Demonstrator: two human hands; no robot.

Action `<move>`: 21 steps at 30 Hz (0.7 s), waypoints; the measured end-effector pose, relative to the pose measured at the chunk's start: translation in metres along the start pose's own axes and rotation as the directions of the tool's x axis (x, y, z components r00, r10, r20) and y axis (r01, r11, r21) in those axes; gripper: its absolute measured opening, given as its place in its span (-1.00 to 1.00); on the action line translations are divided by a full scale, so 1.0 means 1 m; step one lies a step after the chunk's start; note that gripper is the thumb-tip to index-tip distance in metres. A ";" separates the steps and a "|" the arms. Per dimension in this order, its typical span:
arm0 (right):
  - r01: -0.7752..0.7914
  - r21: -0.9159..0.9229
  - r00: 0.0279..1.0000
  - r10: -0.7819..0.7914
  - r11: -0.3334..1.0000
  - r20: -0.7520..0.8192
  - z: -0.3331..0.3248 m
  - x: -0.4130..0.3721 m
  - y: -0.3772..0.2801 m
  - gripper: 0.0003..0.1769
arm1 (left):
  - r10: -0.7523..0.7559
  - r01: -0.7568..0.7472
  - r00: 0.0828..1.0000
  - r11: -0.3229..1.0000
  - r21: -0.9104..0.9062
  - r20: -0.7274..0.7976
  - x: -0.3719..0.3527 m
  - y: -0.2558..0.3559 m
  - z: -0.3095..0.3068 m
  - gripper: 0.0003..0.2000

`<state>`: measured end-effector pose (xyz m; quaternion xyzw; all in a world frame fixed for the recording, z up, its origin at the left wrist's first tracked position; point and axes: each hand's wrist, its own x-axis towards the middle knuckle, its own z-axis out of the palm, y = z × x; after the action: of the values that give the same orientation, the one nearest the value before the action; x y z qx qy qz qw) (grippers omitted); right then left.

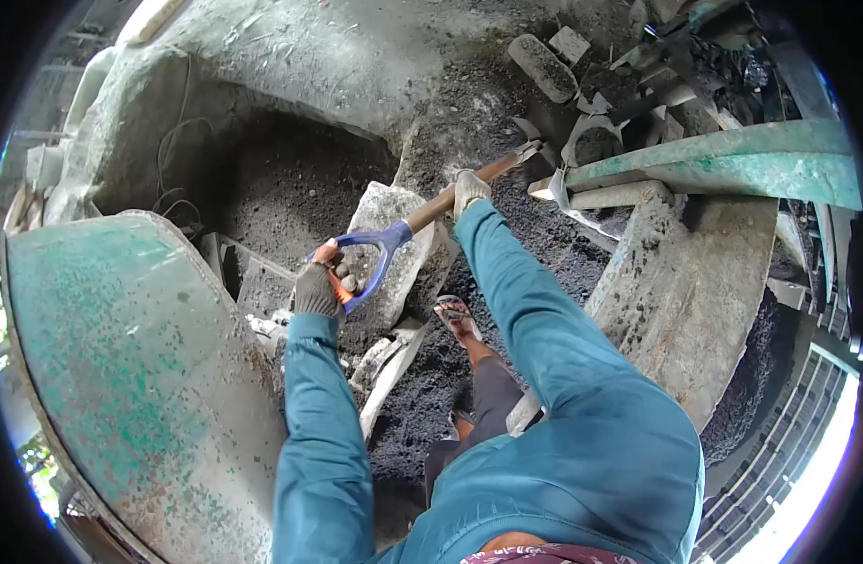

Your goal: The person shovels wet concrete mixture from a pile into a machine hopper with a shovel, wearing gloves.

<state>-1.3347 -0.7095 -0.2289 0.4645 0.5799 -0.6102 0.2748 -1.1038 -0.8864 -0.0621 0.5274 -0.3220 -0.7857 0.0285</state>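
A shovel (pixel 429 209) with a wooden shaft and a blue D-shaped handle slants across the middle of the view. My left hand (pixel 320 282), in a dark glove that leaves the fingertips bare, is closed round the crossbar of that handle. Farther along, my right hand (pixel 471 190), in a pale glove, grips the shaft. The metal end of the shovel points away to the upper right, over dark, loose, gravelly material (pixel 469 117); I cannot make out the whole blade. Below the handle stands a broken pale slab (pixel 386 211).
A large green-flecked curved panel (pixel 140 338) rises at left. Behind it is a dark recess (pixel 290 179) in a concrete structure. A green beam (pixel 713 160) and a worn slab (pixel 699 282) lie at right. A sandaled foot (pixel 458 320) stands among rubble.
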 end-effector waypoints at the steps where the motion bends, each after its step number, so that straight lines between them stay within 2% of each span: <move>1: 0.008 -0.028 0.999 -0.009 1.000 -0.032 -0.002 0.002 -0.001 -0.42 | -0.003 0.003 1.000 0.999 -0.034 0.009 -0.015 -0.005 0.007 -0.75; 3: 0.094 0.009 0.995 -0.094 0.996 0.026 -0.007 0.068 0.007 -0.42 | -0.020 0.019 1.000 0.994 -0.112 0.000 -0.027 -0.024 0.025 -0.76; 4: 0.131 0.033 0.990 -0.133 0.991 0.055 -0.010 0.093 0.010 -0.42 | -0.029 0.037 0.998 0.988 -0.152 0.057 -0.018 -0.039 0.024 -0.76; 6: 0.162 0.083 0.982 -0.168 0.983 0.082 -0.027 0.034 -0.033 -0.44 | -0.038 0.041 0.999 0.990 -0.134 0.020 -0.004 -0.063 0.042 -0.78; 7: 0.061 0.168 0.986 -0.085 0.984 0.141 -0.029 0.021 -0.049 -0.46 | -0.048 0.050 0.999 0.990 -0.135 0.016 -0.001 -0.063 0.052 -0.79; 9: 0.029 0.007 0.997 -0.029 1.000 0.073 -0.025 0.040 -0.046 -0.47 | -0.070 0.071 0.997 0.989 -0.129 0.014 0.013 -0.055 0.060 -0.80; 10: 0.019 -0.073 0.999 -0.016 0.997 0.042 -0.022 0.046 -0.052 -0.47 | 0.043 -0.042 0.999 0.998 -0.039 0.033 0.007 -0.036 0.066 -0.77; 11: -0.030 -0.016 0.999 0.031 0.999 0.035 -0.017 0.017 -0.056 -0.46 | 0.138 -0.148 0.988 0.978 0.148 0.074 0.010 -0.018 0.060 -0.75; 14: -0.005 0.208 0.997 -0.011 0.978 0.079 0.020 0.013 -0.027 -0.41 | 0.160 -0.172 0.984 0.971 0.167 0.081 0.017 0.039 0.049 -0.76; 15: -0.067 0.275 0.985 0.018 0.959 0.174 0.022 -0.023 -0.032 -0.35 | 0.172 -0.178 0.984 0.957 0.228 0.047 0.023 0.055 0.040 -0.78; 16: -0.079 0.274 0.983 0.028 0.959 0.183 0.034 -0.009 -0.020 -0.32 | 0.165 -0.168 0.986 0.952 0.256 0.033 0.025 0.070 0.031 -0.79; 17: -0.085 0.226 0.972 0.031 0.970 0.235 0.042 -0.018 -0.013 -0.34 | 0.177 -0.201 0.977 0.948 0.246 0.118 0.014 0.087 0.026 -0.79; 18: -0.199 0.280 0.951 0.116 0.939 0.287 0.048 -0.038 -0.006 -0.39 | 0.211 -0.206 0.977 0.913 0.352 0.024 0.000 0.104 0.025 -0.79; 19: -0.182 0.297 0.932 0.069 0.937 0.356 0.061 -0.032 0.018 -0.46 | 0.146 -0.160 0.987 0.929 0.334 0.066 0.007 0.120 -0.001 -0.78; 20: -0.242 0.255 0.918 0.136 0.936 0.373 0.063 -0.055 0.024 -0.50 | 0.158 -0.147 0.987 0.926 0.349 -0.002 0.003 0.132 -0.013 -0.77; 21: -0.310 0.279 0.870 0.153 0.909 0.468 0.071 -0.053 0.043 -0.50 | 0.140 -0.132 0.990 0.932 0.337 -0.002 -0.014 0.144 -0.022 -0.76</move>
<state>-1.2931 -0.7963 -0.2091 0.4240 0.3262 -0.7526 0.3839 -1.1219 -1.0057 0.0211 0.5110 -0.4864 -0.7087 -0.0034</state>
